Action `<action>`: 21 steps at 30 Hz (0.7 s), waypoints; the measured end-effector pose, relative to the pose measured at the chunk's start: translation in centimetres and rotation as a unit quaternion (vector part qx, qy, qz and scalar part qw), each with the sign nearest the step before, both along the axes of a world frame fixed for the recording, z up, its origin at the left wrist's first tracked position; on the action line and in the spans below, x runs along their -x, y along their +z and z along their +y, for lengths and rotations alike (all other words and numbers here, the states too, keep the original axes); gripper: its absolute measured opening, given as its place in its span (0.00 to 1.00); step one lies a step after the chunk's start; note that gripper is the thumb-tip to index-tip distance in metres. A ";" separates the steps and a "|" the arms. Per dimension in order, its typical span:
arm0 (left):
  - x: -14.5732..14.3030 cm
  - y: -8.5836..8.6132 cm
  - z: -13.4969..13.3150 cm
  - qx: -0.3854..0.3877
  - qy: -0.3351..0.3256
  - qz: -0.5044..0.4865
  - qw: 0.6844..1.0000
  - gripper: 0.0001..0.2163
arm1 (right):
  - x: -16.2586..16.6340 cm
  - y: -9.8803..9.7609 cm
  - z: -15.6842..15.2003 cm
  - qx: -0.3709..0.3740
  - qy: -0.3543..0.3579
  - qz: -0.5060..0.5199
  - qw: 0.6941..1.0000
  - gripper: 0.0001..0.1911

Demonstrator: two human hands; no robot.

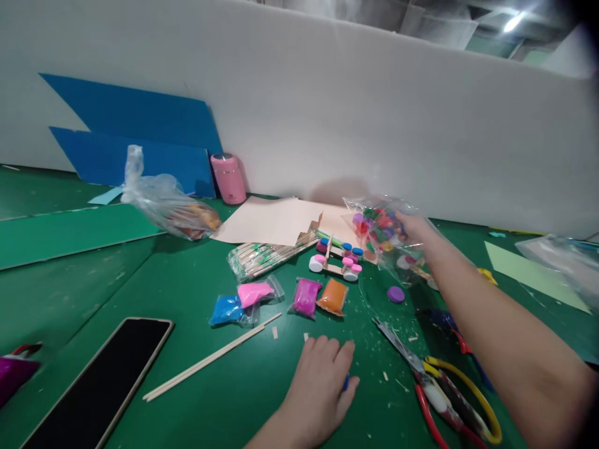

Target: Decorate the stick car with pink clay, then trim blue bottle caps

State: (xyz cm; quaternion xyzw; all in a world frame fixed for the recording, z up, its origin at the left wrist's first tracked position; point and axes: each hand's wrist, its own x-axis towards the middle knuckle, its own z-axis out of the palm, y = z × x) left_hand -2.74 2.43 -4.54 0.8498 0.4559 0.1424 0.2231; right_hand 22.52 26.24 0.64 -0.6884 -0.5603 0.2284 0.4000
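My right hand reaches forward and grips a clear plastic bag of colourful bottle caps, lifted just above the green table. My left hand rests low on the table with fingers curled, and a small blue thing peeks out between thumb and fingers. Just beyond the bag sits a small stick-built car with cap wheels. A loose purple cap lies below the bag.
Clay packets in blue, pink, magenta and orange lie ahead. Wooden sticks, a bag of sticks, scissors, a phone, a pink flask, beige paper and a white wall surround them.
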 end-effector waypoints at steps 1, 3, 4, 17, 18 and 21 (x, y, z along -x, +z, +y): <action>0.0 0.1 0.0 0.000 -0.002 0.001 1.000 0.16 | 0.2 0.0 -1.2 0.015 -0.006 0.013 1.000 0.13; 0.0 0.1 0.0 -0.006 -0.002 0.002 1.000 0.16 | 0.7 0.0 -4.2 0.039 -0.012 0.032 0.999 0.12; 0.0 0.1 -0.1 -0.011 -0.001 0.003 1.000 0.16 | 0.9 0.0 -6.0 0.040 -0.012 0.041 0.998 0.12; -0.3 -0.3 -0.4 -0.049 0.001 0.006 0.999 0.15 | 2.9 -0.3 -20.6 0.049 0.166 0.058 0.983 0.16; -0.4 -0.3 -0.4 -0.050 0.001 0.007 0.999 0.15 | 3.3 -0.5 -20.4 0.048 0.177 0.034 0.982 0.16; -0.4 -0.2 -0.5 -0.058 0.005 0.008 0.998 0.15 | 4.3 -1.2 -18.6 0.041 0.210 -0.053 0.975 0.15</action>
